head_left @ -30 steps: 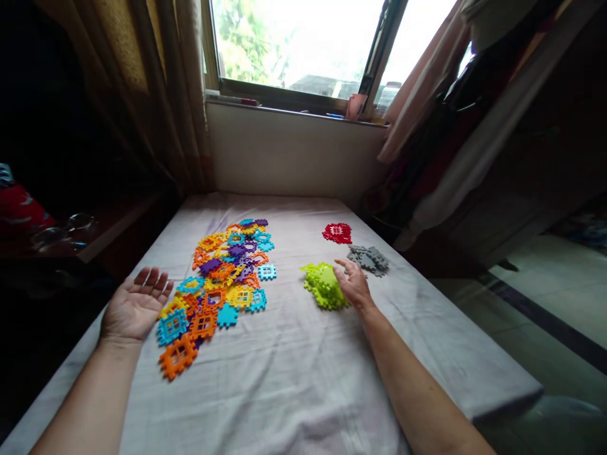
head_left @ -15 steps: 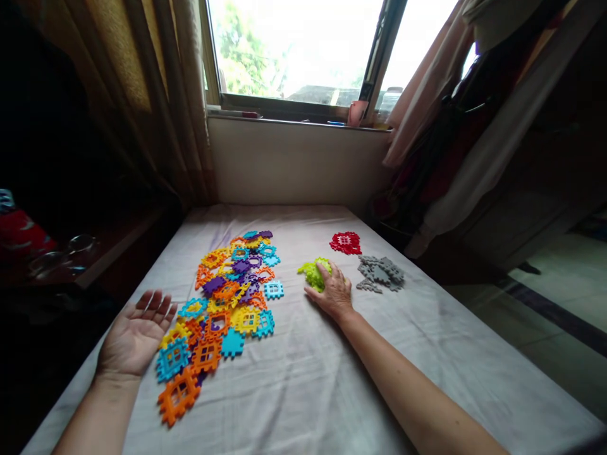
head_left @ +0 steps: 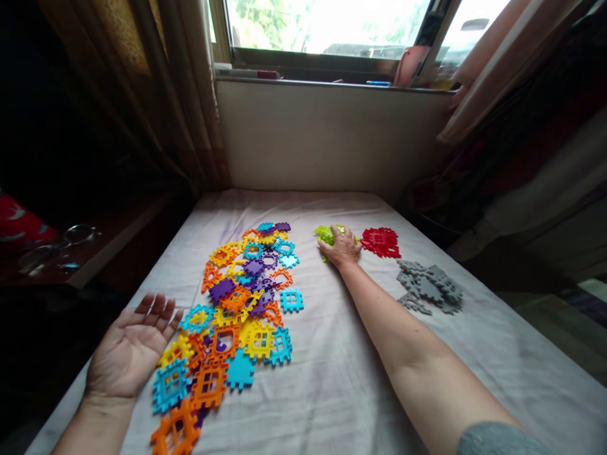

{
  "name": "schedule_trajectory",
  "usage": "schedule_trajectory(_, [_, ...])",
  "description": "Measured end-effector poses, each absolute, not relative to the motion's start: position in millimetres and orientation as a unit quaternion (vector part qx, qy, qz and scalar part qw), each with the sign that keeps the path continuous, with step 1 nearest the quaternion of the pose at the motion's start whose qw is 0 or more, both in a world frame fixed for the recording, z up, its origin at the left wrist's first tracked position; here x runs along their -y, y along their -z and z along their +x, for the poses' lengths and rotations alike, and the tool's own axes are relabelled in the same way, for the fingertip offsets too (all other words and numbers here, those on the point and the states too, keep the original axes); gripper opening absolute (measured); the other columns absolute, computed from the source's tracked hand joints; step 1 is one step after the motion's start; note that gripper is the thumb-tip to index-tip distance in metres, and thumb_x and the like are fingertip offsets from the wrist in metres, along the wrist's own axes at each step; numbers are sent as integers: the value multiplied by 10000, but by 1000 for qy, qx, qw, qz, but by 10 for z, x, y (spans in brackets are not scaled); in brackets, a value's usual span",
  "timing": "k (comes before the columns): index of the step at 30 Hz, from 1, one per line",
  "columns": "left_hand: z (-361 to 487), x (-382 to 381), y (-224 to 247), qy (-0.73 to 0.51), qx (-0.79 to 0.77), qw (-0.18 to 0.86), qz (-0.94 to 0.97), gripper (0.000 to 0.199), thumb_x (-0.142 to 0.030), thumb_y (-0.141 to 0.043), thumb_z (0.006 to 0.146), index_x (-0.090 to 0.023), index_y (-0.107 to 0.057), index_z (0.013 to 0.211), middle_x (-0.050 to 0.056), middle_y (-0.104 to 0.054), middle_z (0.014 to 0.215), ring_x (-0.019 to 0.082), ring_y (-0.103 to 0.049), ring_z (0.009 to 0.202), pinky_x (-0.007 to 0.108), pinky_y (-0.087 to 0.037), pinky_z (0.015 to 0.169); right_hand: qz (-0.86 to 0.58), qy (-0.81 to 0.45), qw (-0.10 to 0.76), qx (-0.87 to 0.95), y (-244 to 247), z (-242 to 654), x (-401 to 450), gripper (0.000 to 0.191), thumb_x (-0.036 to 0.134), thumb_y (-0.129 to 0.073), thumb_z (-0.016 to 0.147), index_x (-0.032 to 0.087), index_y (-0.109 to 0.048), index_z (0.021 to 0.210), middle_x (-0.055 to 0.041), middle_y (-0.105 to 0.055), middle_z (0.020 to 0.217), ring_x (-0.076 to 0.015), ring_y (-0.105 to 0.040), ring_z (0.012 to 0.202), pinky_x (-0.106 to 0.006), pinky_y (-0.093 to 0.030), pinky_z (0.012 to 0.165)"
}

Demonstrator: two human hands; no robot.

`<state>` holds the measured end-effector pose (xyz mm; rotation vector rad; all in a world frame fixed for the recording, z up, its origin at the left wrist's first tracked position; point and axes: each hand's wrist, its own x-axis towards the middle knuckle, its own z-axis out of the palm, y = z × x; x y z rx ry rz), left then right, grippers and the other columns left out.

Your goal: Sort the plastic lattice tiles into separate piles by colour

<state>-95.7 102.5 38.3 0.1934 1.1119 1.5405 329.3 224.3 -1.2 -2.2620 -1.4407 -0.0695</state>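
My left hand (head_left: 130,351) lies palm up with its fingers spread, beside the left edge of a mixed pile of plastic interlocking tiles. Orange tiles (head_left: 208,384), cyan tiles (head_left: 241,370), yellow tiles (head_left: 258,340) and purple tiles (head_left: 222,291) overlap in this pile; some have window-like cut-outs. Farther out, my right hand (head_left: 342,248) is curved over a clump of lime-green tiles (head_left: 327,235), fingers gripping it on the sheet. Part of the clump is hidden under the palm. Just right of it is a heap of red tiles (head_left: 380,242), with grey tiles (head_left: 429,287) nearer me.
A pale sheet (head_left: 327,379) covers the surface. Beyond its far edge rises a low wall (head_left: 327,133) below a window, with a pink cup (head_left: 410,66) on the sill. Eyeglasses (head_left: 78,235) rest on a dark ledge at left.
My right hand has moved the lime-green tiles away from me, level with the red heap. My left hand stays palm up. The view has shifted down and closer.
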Motion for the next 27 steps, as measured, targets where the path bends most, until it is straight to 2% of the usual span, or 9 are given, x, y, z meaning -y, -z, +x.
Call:
schedule_trajectory(5, [-957,-1035,-357,-666,-466,576,88,191,-282,-502,880,-221,-676,925,41,-737,927,199,-705,905,377,-600,858,-824,50,247,507,105,3405,-2458,646,554,-601,854,253,-526,1421,-187,-405,1499,-364,-406,1300,-565,-301,1033])
schedule_trajectory(9, [-955,-1025,-358,-669,-460,576,92,163,-278,-539,855,-211,-674,918,48,-735,932,207,-699,917,406,-572,917,-813,83,268,510,119,3410,-2441,572,534,-511,906,244,-564,1396,-184,-398,1504,-364,-396,1292,-555,-288,1034])
schedule_trajectory(13, [-926,-1009,-394,-671,-451,581,91,189,-257,-503,866,-211,-680,914,53,-737,913,205,-699,919,401,-577,899,-801,88,300,510,50,3377,-2242,489,446,-444,935,244,-601,1352,-150,-488,1444,-325,-445,1255,-493,-310,1031])
schedule_trajectory(16, [-911,-998,-423,-670,-447,587,86,221,-234,-466,880,-208,-684,905,51,-739,905,195,-698,914,387,-584,882,-802,90,306,504,25,3341,-1937,423,359,-427,929,209,-662,1247,-144,-572,1348,-294,-500,1188,-417,-350,988])
schedule_trajectory(21, [-913,-982,-433,-671,-436,593,88,230,-262,-454,903,-217,-679,886,50,-738,885,194,-697,907,389,-586,873,-780,40,214,587,32,3249,-1398,326,281,-433,918,213,-747,980,-94,-699,1032,-240,-594,987,-332,-396,855])
schedule_trajectory(23, [-915,-975,-425,-672,-430,596,93,238,-271,-449,914,-214,-678,887,49,-738,885,188,-699,898,371,-588,862,-756,25,171,631,11,3219,-1299,292,296,-477,908,232,-753,979,-77,-707,1062,-232,-597,1009,-324,-401,859])
schedule_trajectory(27, [-924,-969,-413,-673,-424,598,97,246,-263,-443,923,-206,-679,881,48,-739,884,180,-697,887,363,-590,851,-725,15,132,676,-46,3209,-1308,306,305,-503,915,269,-718,1131,-42,-664,1287,-228,-560,1166,-330,-410,936])
